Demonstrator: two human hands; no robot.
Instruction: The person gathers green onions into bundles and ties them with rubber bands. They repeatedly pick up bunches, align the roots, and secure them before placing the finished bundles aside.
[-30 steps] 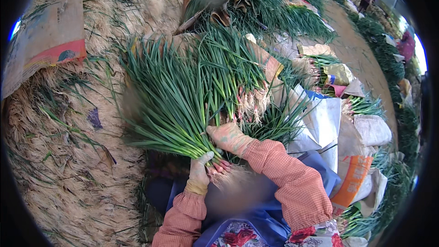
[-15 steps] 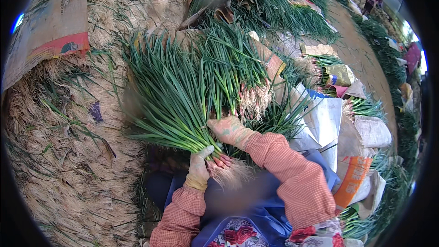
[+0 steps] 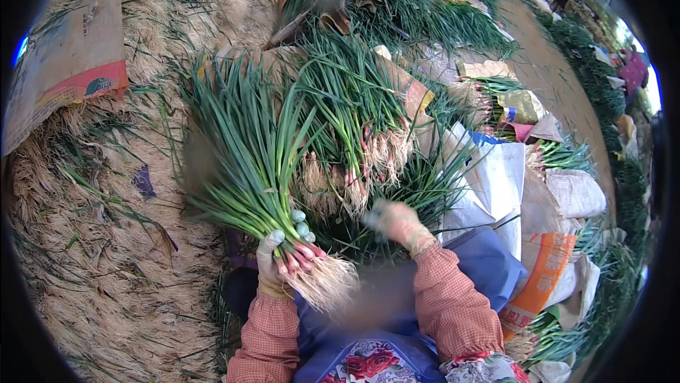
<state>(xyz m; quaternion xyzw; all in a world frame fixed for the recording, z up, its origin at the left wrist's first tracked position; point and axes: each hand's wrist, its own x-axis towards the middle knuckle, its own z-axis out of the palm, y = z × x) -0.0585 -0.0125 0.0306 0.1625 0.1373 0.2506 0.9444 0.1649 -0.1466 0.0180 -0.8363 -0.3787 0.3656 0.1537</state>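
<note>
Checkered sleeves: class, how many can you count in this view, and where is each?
2: a left sleeve, below the left hand holding green onions; a right sleeve, below the blurred right hand. Others may be hidden.

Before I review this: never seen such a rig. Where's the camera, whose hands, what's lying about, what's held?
No machine: just a person working by hand, apparently gloved. One wide fisheye camera on their head looks down, so edges bend. The left hand grips a bunch of green onions near its pinkish bases. The right hand is blurred; whether it holds anything is unclear. More bunches lie ahead, pale fibrous litter covers the left side, and a white sheet lies at right.
</note>
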